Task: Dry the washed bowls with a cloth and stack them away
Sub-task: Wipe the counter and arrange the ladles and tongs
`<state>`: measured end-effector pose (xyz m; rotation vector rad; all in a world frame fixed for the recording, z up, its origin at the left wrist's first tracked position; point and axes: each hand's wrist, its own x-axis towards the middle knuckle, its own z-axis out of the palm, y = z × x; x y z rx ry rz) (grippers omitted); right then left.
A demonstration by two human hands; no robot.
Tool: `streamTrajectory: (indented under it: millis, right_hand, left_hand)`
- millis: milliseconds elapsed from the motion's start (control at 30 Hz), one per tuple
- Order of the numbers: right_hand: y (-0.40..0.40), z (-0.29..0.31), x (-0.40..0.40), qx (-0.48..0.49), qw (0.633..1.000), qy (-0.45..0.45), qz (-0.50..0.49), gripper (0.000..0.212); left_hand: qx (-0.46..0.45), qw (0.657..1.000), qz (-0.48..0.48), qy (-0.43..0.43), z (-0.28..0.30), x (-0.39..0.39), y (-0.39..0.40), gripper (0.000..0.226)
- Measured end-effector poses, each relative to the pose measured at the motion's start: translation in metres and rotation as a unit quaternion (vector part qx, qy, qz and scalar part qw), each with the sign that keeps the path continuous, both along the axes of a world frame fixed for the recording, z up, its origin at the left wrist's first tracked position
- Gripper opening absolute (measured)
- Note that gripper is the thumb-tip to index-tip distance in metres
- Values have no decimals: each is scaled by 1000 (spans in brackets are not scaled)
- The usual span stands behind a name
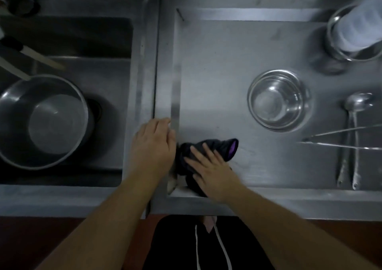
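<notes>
Head view: right hand [213,170] flat, pressing cloth [225,151]; left hand [154,143] open, empty. Bunch cloth firmly before reaching bowl [278,100].

View count: one, the head camera you wear; no second view, so no shared part of the scene.
Position: above the front edge of the steel surface [217,67], over your own torso.
Facing: almost straight down and slightly forward; your clothing fills the bottom centre, the back ledge of the surface runs along the top.
Distance: near; both your forearms enter from the bottom corners and reach mid-frame.
Lens: wide-angle, with straight edges bowing toward the frame borders.
Left part of frame: the sink basin [115,79].
Right part of frame: the recessed drainer area of the surface.
Sharpness: soft, blurred in the top right corner.
</notes>
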<state>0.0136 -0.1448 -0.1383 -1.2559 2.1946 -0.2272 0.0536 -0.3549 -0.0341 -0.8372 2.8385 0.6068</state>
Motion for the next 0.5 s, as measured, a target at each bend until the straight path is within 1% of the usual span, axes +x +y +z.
streamTrajectory:
  millis: [100, 267, 333, 400, 467, 500]
  right_hand:
    - [44, 5, 18, 8, 1000, 7, -21, 54]
    - [129, 14, 2, 24, 990, 37, -137, 53]
    - [164, 14, -13, 67, 982, 41, -174, 53]
    - [195, 13, -25, 121, 963, 47, -238, 56]
    - [215, 16, -33, 127, 920, 49, -368, 58]
    - [219, 18, -35, 128, 900, 49, -414, 60]
  left_hand:
    - [5, 999, -34, -26, -4, 5, 25, 37]
    - [3, 994, -90, -68, -11, 14, 67, 42]
    - [4, 991, -103, -86, -12, 15, 83, 44]
    - [-7, 988, -118, -98, -13, 16, 101, 45]
    - [-17, 986, -129, -106, -13, 16, 119, 46]
    - [-22, 986, -127, -109, -12, 17, 128, 46]
